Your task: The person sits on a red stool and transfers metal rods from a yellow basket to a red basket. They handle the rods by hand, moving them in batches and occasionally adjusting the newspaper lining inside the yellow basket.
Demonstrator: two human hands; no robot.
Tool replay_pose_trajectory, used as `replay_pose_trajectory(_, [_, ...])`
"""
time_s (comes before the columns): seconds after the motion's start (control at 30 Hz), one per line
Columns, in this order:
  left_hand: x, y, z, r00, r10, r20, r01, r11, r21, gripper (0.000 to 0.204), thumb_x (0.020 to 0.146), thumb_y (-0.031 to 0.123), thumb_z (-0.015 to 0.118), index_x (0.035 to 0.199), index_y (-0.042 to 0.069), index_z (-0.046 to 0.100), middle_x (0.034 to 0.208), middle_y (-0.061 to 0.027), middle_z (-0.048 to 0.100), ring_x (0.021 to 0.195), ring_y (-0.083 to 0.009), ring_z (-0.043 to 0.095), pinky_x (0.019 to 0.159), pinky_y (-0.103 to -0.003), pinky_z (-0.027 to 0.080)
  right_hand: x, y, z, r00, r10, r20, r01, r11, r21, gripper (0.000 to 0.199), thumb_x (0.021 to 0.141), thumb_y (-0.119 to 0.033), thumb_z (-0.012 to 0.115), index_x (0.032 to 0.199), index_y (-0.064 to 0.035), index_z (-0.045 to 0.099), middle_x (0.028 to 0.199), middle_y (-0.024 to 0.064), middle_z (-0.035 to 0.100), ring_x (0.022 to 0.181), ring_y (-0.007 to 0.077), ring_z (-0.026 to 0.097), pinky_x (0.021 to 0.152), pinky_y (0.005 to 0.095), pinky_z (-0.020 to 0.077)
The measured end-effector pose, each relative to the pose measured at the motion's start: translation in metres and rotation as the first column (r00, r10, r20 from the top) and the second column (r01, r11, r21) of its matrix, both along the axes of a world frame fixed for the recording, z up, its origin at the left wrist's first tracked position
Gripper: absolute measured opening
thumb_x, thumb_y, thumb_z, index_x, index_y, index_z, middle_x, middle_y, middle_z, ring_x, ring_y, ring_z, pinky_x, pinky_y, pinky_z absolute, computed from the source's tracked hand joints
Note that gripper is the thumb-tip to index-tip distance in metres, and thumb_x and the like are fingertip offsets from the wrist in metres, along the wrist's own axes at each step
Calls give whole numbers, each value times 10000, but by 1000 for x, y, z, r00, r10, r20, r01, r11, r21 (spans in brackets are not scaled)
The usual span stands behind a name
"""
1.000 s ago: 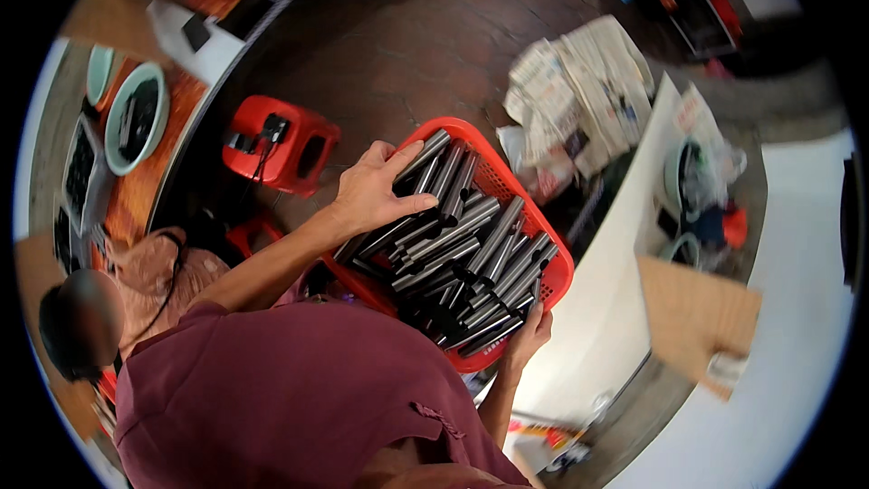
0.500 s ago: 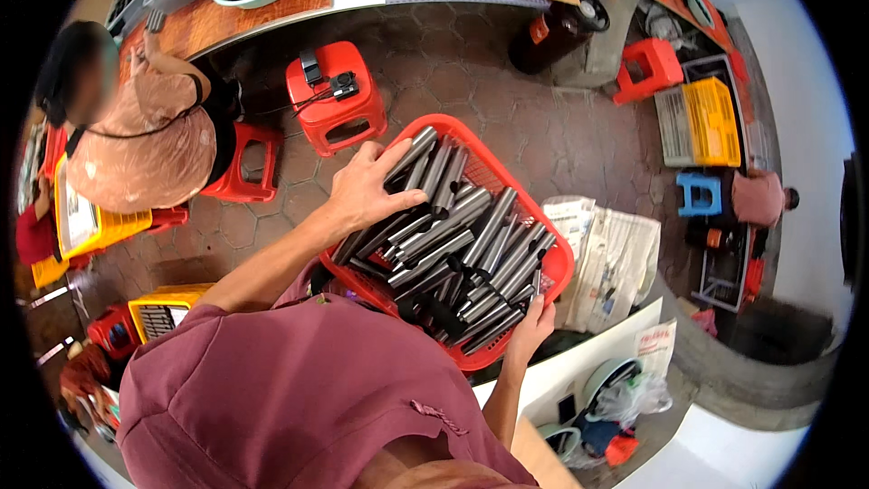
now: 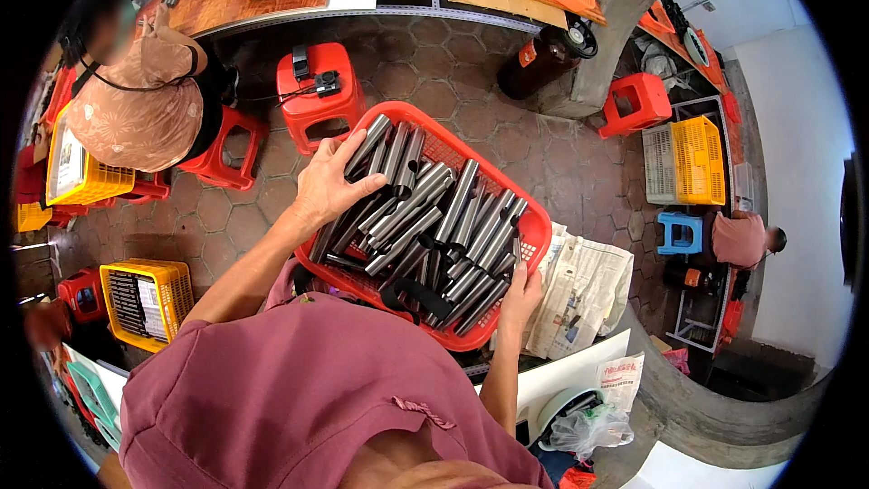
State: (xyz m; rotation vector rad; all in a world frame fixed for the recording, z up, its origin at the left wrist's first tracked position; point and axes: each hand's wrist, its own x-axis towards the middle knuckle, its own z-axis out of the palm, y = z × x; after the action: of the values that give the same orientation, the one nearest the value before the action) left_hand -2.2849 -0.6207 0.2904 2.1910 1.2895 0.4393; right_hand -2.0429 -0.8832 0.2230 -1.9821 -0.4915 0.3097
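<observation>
Between the person's left hand (image 3: 328, 186) and right hand (image 3: 520, 294), a red basket (image 3: 448, 147) is held above the floor (image 3: 434, 72), close against the maroon shirt (image 3: 317, 380). From where I stand, the left thumb and forefinger are spread, thumb lying over the metal tubes (image 3: 409, 215), that hand clamped on the basket's left edge; the right fingers grip the opposite edge, though I can't tell how they close underneath. Filling looks done to my eye: just inside the left fingertips the tubes pile nearly rim-high, loose and at odd angles, with a black strap (image 3: 418, 294) between the right fingers and the shirt. The basket isn't set down on anything I can see. Beyond the left fingers stands a red stool (image 3: 314, 110); just past the right fingers lie newspapers (image 3: 579, 294).
</observation>
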Motion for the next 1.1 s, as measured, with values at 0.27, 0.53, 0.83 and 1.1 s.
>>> replay_pose_trajectory(0.27, [47, -1, -6, 997, -74, -36, 72, 996, -45, 867, 733, 622, 706, 1422, 158, 457, 1195, -159, 517, 1134, -337, 556, 933, -471, 459, 25, -24, -22, 995, -95, -14, 95, 995, -21, 314, 979, -240, 529, 955, 69, 580, 776, 97, 582, 724, 162, 476, 703, 346, 427])
replay_pose_trajectory(0.53, [113, 31, -12, 981, -193, -7, 192, 979, -67, 869, 731, 639, 702, 1408, 150, 461, 1138, -162, 520, 1086, -350, 565, 898, -466, 467, 54, -12, -10, 969, -240, -65, 238, 970, -43, 332, 967, -235, 553, 1101, 66, 590, 898, 160, 648, 788, 226, 572, 762, 375, 461])
replay_pose_trajectory(0.83, [233, 136, -6, 945, -326, -15, 324, 943, -69, 871, 739, 656, 684, 1407, 142, 464, 1176, -182, 521, 1105, -374, 562, 905, -476, 473, 137, 66, -16, 942, -330, -62, 328, 944, -39, 309, 977, -218, 533, 1090, 63, 593, 870, 133, 633, 776, 191, 541, 745, 345, 456])
replay_pose_trajectory(1.1, [346, 220, 5, 867, -497, -49, 493, 867, -76, 859, 740, 639, 699, 1398, 136, 474, 1198, -173, 531, 1123, -367, 557, 929, -466, 462, 181, 126, -2, 876, -477, -66, 473, 878, -66, 326, 980, -228, 524, 1102, 65, 600, 871, 120, 647, 782, 178, 550, 756, 343, 460])
